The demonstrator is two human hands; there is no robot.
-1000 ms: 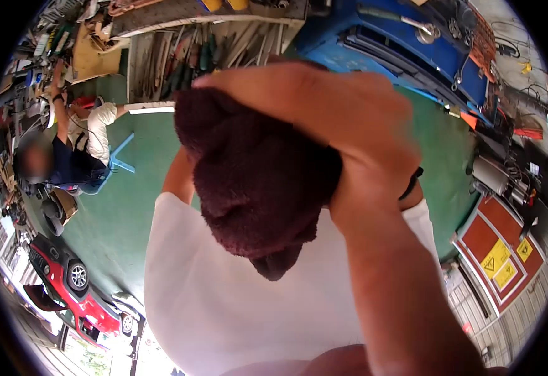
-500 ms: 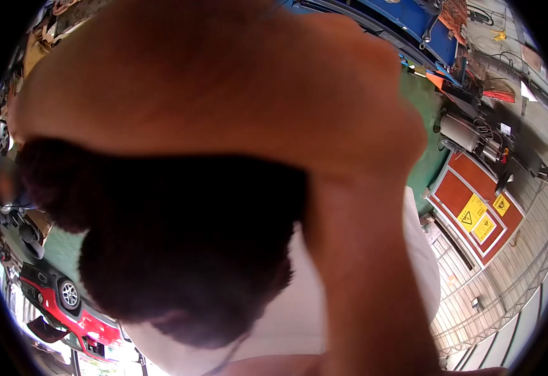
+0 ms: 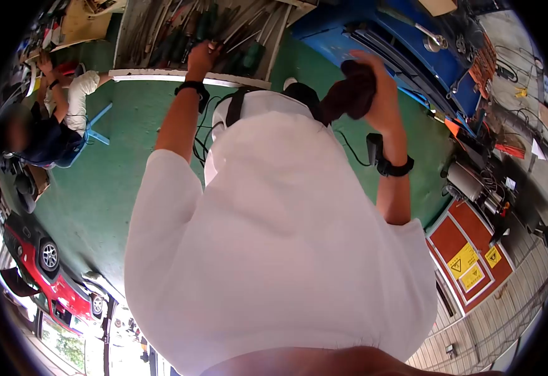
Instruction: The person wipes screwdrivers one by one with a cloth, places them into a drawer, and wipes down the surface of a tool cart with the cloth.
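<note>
My right hand (image 3: 383,94) is closed on a dark maroon, fuzzy cloth (image 3: 354,91), which hangs bunched beside my waist near the blue cabinet. Over a drawer (image 3: 186,76) full of long-shafted screwdrivers, my left hand (image 3: 203,57) reaches in past the pale front edge. Its fingers are curled among the tools, and what they grip is too small to make out. Several green-handled screwdrivers (image 3: 253,57) lie to the right of that hand. Black straps with small devices sit on both my wrists.
A blue tool cabinet (image 3: 330,28) with a wrench (image 3: 435,41) on top stands at right. Further right are a metal cylinder (image 3: 462,180) and a red-brown panel (image 3: 468,250) with yellow warning labels. At left, another person (image 3: 48,128) sits on a blue stool; a red car (image 3: 57,282) is behind.
My right hand and the dark cloth have moved down from close before the camera to beside my waist. My left hand and the screwdriver drawer have come into view.
</note>
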